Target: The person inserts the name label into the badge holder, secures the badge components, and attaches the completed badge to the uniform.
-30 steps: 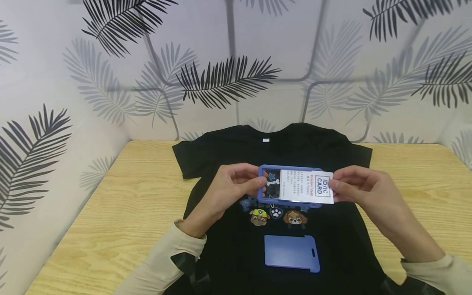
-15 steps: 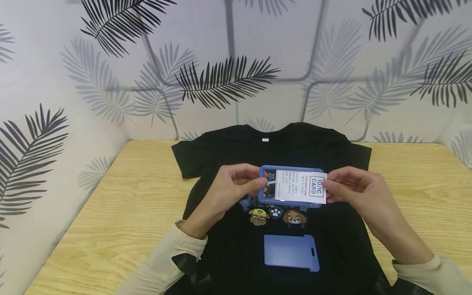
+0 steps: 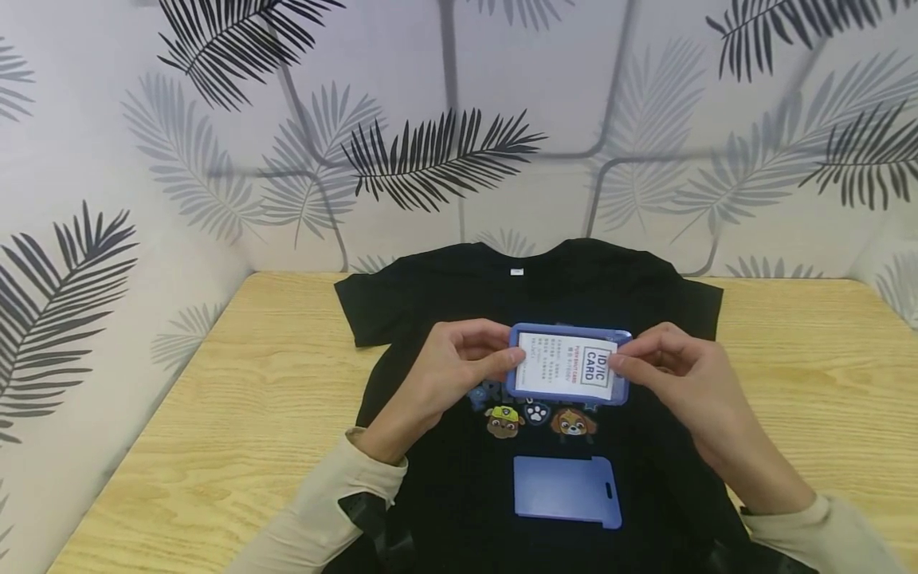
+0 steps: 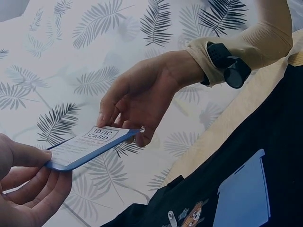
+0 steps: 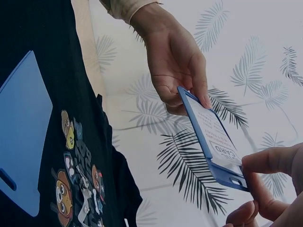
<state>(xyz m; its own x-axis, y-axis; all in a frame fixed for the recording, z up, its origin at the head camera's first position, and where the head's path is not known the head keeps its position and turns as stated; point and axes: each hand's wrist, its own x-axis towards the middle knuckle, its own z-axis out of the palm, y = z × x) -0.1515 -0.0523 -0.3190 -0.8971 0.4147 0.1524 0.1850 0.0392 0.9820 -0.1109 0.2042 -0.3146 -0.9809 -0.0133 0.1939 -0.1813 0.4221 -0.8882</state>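
Note:
My left hand (image 3: 469,363) grips the left end of a blue badge holder frame (image 3: 559,398), thumb on top and fingers below. A white paper card (image 3: 545,367) printed "ID/IC CARD" lies within the frame, close to its left end. At the other end my right hand (image 3: 670,371) pinches the card's edge, its thumb on the card by the slotted end of the frame; the right wrist view shows the slot. Below the hands, the blue back cover (image 3: 565,488) of the holder lies flat, apart from the frame.
A black T-shirt (image 3: 445,295) with cartoon dog faces (image 3: 574,424) is spread on the wooden table (image 3: 237,383), under the hands and the cover. Leaf-patterned cloth (image 3: 402,72) covers the walls behind and at the left.
The card has slid left into the frame, from sticking out past its right end to lying inside its rim. My right hand has moved left with it; the left hand has barely moved.

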